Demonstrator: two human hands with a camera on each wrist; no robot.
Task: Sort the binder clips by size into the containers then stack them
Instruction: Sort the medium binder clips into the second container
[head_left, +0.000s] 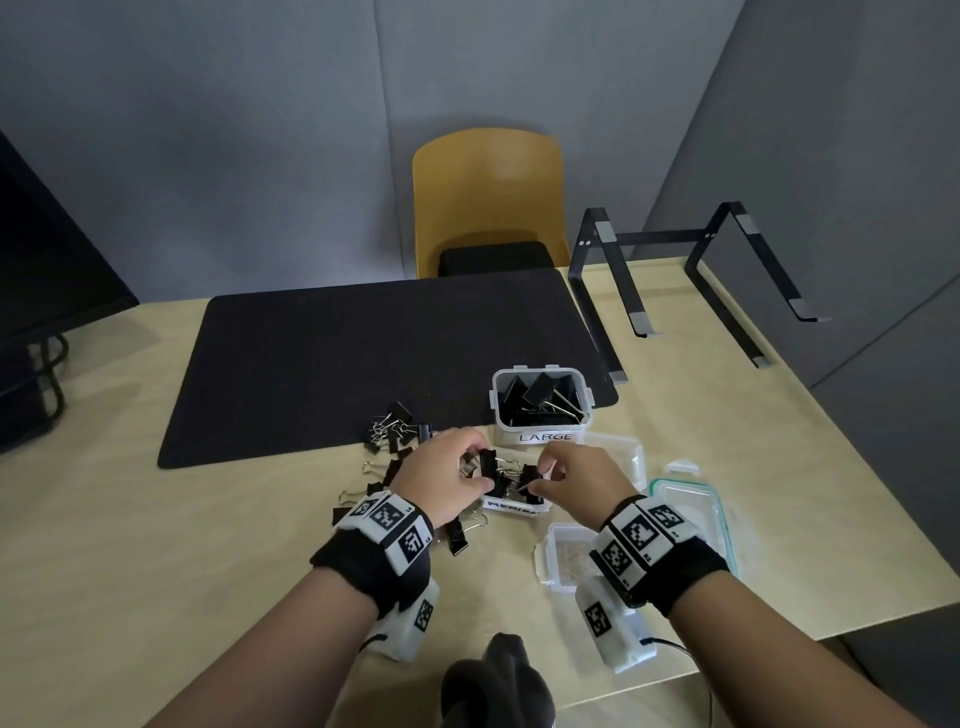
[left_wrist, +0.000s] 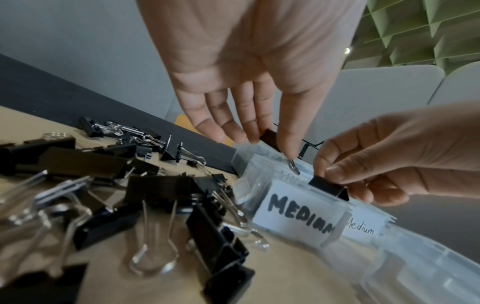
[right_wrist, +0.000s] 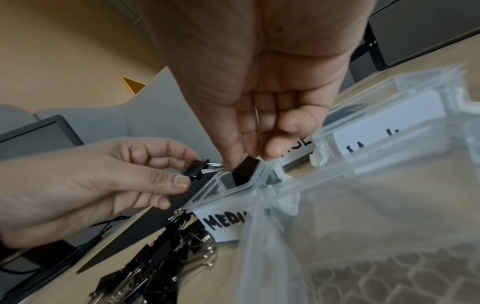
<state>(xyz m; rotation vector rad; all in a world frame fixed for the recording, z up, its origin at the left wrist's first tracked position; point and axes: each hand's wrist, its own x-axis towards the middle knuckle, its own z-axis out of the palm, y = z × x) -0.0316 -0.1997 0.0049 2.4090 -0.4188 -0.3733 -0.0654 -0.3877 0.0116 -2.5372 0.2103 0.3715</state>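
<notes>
A: What am I looking at, biggest thing first?

B: The table (head_left: 701, 415) is carrying everything. Up and away from my grips, the LARGE container (head_left: 540, 410) is already holding big clips. Directly under both grips the MEDIUM container (left_wrist: 298, 214) is sitting open, and a loose clip pile (head_left: 395, 467) is lying off to the left hand's outer side.

A: And the hands?

B: My left hand (head_left: 447, 478) is pinching a binder clip (left_wrist: 270, 138) between thumb and fingertips, other fingers relaxed; its wire handles are pointing down toward the container. My right hand (head_left: 576, 483) is pinching a second clip (left_wrist: 330, 188) by its handles, black body hanging lowest, right at the container's rim.

A: Which goes in first?

B: I'm judging the right one is nearer, its body already touching the rim or just inside, I cannot tell which. Its long axis is running along the near wall, so it only needs releasing straight down.
</notes>
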